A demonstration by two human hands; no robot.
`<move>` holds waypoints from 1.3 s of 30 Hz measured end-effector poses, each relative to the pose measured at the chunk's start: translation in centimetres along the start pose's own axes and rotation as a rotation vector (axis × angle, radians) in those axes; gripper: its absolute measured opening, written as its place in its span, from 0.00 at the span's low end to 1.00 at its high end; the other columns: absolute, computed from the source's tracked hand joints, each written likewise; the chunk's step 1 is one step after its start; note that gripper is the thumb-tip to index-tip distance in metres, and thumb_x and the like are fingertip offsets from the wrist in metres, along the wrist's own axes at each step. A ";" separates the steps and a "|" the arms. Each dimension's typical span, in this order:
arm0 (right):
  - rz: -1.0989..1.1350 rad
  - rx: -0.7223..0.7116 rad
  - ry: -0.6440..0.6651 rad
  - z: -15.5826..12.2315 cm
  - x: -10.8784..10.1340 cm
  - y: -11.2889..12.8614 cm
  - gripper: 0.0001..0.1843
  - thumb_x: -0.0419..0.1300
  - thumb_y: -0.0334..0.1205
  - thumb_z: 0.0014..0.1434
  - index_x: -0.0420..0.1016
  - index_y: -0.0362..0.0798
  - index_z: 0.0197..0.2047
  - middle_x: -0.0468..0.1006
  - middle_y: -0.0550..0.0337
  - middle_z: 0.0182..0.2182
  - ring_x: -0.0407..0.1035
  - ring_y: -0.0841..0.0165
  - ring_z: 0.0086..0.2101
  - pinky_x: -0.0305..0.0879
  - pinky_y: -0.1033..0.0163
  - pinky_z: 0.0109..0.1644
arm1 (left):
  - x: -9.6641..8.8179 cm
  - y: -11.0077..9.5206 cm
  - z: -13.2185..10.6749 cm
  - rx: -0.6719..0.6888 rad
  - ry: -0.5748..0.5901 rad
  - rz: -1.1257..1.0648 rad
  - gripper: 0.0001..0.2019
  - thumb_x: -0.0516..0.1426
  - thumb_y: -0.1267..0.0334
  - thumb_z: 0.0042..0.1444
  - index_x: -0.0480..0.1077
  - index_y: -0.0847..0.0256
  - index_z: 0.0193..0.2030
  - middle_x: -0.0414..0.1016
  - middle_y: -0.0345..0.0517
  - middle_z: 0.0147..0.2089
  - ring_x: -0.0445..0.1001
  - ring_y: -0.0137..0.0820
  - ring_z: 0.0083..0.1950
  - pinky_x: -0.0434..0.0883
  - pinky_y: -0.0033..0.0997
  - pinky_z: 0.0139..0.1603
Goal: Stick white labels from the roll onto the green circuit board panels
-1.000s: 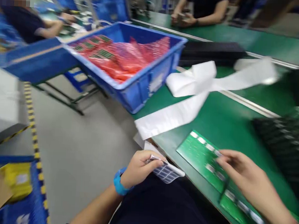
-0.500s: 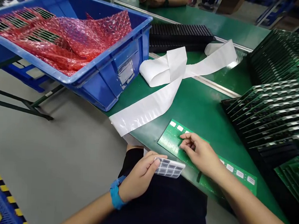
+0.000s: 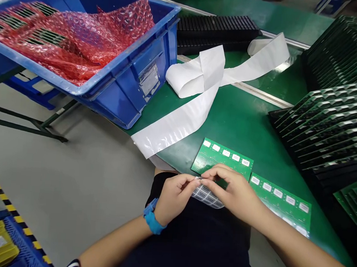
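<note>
The work looks partway along: just beyond the right grip, the nearer-placed circuit board has five white labels along its far edge, while the second circuit board, to that grip's right, shows five too, with more toward its near edge (the forearm covers part of it). Whether the first board's near side is done cannot be told, as the hand hides it. Plenty is left on the label sheet, which hangs between and slightly below the two grips, over the lap, short of the tabletop. The left grip pinches its upper corner; the right one is pinched beside it at the same edge, on label or backing, too fine to tell. Both forearms angle inward, wrists bent, knuckles up, thumbs nearly meeting.
</note>
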State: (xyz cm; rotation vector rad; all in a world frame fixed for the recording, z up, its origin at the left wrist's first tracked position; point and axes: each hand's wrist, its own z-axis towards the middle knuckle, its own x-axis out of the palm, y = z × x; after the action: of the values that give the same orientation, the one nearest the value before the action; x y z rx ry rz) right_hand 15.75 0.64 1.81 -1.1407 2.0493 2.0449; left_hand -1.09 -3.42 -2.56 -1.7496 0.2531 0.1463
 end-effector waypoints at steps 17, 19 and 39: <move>-0.313 0.112 -0.166 2.6 -0.3 -3.6 0.10 0.56 0.41 0.59 0.71 0.50 0.27 0.71 0.61 0.25 0.65 0.63 0.31 0.58 0.57 0.38 | -0.3 0.5 -0.1 0.195 0.132 0.148 0.08 0.54 0.63 0.59 0.67 0.59 0.29 0.71 0.44 0.55 0.74 0.32 0.46 0.67 0.29 0.45; -0.370 0.094 -0.164 2.5 0.0 -3.6 0.09 0.56 0.41 0.59 0.71 0.50 0.27 0.71 0.61 0.25 0.65 0.63 0.31 0.57 0.57 0.38 | -0.3 0.5 0.0 0.195 0.133 0.146 0.08 0.54 0.63 0.59 0.67 0.59 0.29 0.70 0.44 0.56 0.73 0.32 0.47 0.67 0.29 0.46; -0.139 0.013 -0.082 6.0 1.5 -2.0 0.17 0.50 0.25 0.55 0.61 0.48 0.48 0.71 0.61 0.30 0.67 0.66 0.33 0.63 0.61 0.36 | -0.4 0.3 0.1 0.163 0.133 0.108 0.07 0.54 0.63 0.59 0.68 0.59 0.29 0.70 0.45 0.56 0.70 0.33 0.54 0.66 0.31 0.52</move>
State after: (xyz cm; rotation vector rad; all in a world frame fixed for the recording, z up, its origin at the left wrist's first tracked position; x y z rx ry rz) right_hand 12.86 5.41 -1.46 -1.1422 1.8871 1.9767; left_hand -1.52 -3.34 -2.78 -1.5862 0.4450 0.0842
